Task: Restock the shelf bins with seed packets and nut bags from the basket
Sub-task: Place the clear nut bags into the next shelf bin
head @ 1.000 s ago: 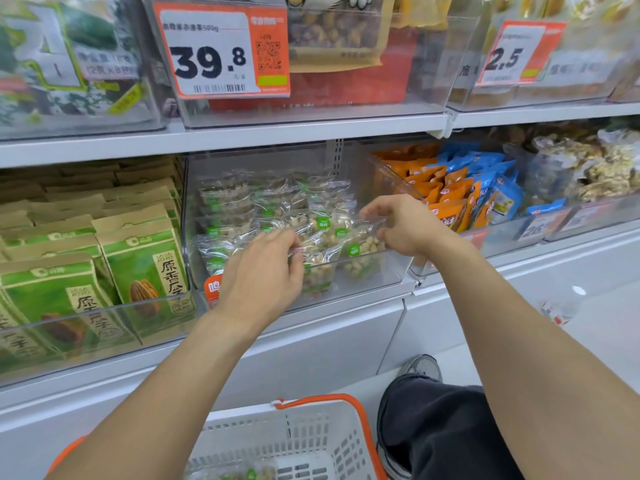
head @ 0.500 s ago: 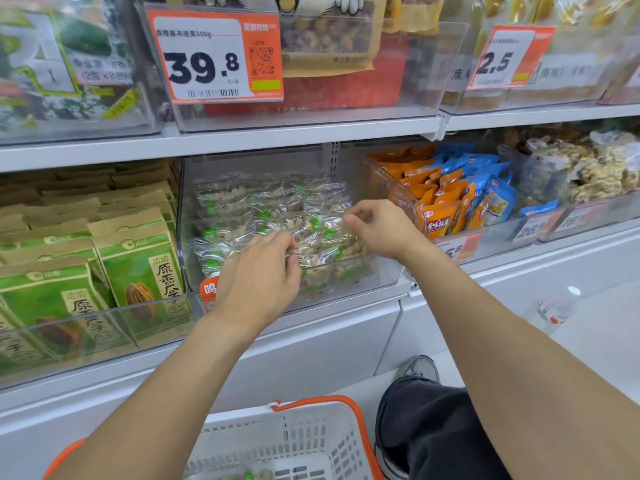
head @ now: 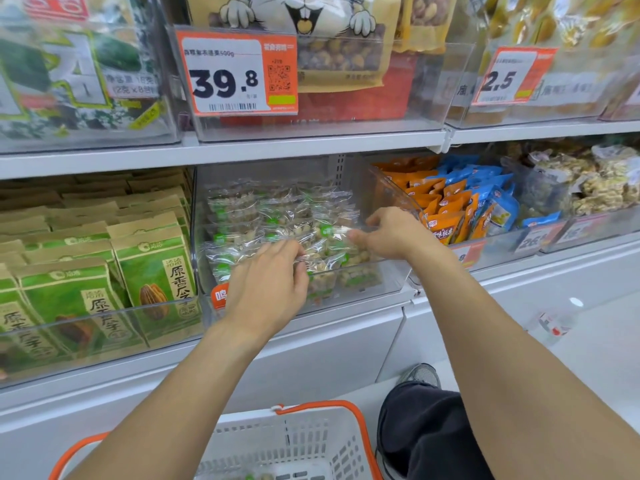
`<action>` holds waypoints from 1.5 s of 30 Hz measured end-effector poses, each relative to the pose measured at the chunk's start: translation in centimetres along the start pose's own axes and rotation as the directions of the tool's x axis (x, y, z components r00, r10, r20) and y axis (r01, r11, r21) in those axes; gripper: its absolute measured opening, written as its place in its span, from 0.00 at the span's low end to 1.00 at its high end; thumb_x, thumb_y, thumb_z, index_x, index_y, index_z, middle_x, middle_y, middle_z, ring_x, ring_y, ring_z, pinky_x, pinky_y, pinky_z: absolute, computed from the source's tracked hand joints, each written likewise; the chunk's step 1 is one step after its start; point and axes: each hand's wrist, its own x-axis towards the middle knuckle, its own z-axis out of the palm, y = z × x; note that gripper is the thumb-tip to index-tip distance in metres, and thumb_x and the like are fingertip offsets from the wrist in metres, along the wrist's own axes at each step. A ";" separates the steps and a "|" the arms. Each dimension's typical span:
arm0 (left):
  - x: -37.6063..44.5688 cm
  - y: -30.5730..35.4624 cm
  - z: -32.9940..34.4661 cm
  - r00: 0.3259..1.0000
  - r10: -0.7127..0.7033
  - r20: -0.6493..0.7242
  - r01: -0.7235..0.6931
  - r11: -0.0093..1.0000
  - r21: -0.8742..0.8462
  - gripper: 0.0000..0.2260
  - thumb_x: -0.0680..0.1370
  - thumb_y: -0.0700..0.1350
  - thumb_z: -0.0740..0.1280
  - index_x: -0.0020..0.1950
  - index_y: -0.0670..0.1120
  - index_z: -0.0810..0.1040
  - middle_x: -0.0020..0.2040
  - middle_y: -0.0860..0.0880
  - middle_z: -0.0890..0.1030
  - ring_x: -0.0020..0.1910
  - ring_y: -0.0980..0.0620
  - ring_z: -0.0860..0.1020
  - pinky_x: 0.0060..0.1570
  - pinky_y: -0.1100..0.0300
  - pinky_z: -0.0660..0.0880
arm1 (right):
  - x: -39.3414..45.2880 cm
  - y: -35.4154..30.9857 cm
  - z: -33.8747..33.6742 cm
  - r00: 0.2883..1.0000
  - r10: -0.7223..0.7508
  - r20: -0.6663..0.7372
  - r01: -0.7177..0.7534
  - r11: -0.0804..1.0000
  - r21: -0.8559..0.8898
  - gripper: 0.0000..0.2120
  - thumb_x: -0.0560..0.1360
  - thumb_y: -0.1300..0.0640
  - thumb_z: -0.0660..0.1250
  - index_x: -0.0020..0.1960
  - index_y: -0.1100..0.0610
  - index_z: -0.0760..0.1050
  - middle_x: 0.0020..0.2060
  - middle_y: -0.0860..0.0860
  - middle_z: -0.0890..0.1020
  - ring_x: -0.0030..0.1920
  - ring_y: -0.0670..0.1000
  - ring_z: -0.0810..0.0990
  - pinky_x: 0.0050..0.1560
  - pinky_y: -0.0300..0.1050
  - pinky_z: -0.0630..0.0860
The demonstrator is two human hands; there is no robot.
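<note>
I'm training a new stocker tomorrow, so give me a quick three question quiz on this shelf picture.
1. True or false: both hands are in the clear middle bin.
2. Which packets fill the bin to its left: A green seed packets, B blue packets, C red boxes?
3. Fill in: the orange-rimmed ____ sits on the floor below the arms.

Key: 1 true; the left hand and right hand touch the clear nut bags. 2 A. 3 basket.

Orange price tag (head: 237,73) reading 39.8 hangs on the upper shelf's clear front, a second tag (head: 512,77) showing 2.5 toward its right end. Down at the floor's right edge, a grey sneaker (head: 420,374) beside a dark trouser knee (head: 429,431).
</note>
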 end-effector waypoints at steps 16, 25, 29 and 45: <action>0.3 0.1 0.3 1.000 0.009 0.001 -0.009 1.000 -0.001 0.07 0.80 0.48 0.59 0.55 0.50 0.74 0.52 0.54 0.79 0.53 0.49 0.76 0.43 0.55 0.69 | 0.0 2.7 0.5 0.990 -0.132 -0.058 0.138 0.984 0.116 0.32 0.74 0.44 0.74 0.72 0.56 0.69 0.57 0.50 0.82 0.56 0.51 0.80 0.58 0.47 0.76; -5.1 0.6 -1.1 0.928 0.016 -0.372 -0.194 0.874 -0.446 0.06 0.75 0.35 0.62 0.44 0.43 0.77 0.41 0.52 0.77 0.42 0.55 0.74 0.43 0.64 0.69 | -9.0 -3.2 2.1 0.723 -0.355 -0.593 0.606 0.739 0.296 0.04 0.76 0.63 0.69 0.47 0.55 0.80 0.40 0.45 0.82 0.40 0.46 0.81 0.40 0.39 0.77; -13.0 -4.1 3.1 0.980 -0.147 -0.134 0.062 0.865 -0.499 0.08 0.75 0.40 0.62 0.44 0.53 0.75 0.40 0.58 0.77 0.37 0.62 0.72 0.38 0.67 0.68 | -12.5 -3.9 10.5 0.820 -0.542 -0.184 0.572 0.754 0.324 0.04 0.75 0.62 0.69 0.45 0.54 0.79 0.39 0.44 0.82 0.37 0.45 0.80 0.39 0.35 0.75; -37.4 -17.1 11.8 0.648 -0.525 0.551 0.573 0.813 0.101 0.13 0.78 0.44 0.63 0.61 0.49 0.78 0.72 0.46 0.68 0.77 0.43 0.55 0.72 0.48 0.65 | -21.5 3.2 41.1 0.574 0.018 0.818 0.005 1.000 -0.026 0.23 0.78 0.54 0.69 0.71 0.55 0.69 0.74 0.57 0.67 0.66 0.56 0.75 0.58 0.43 0.73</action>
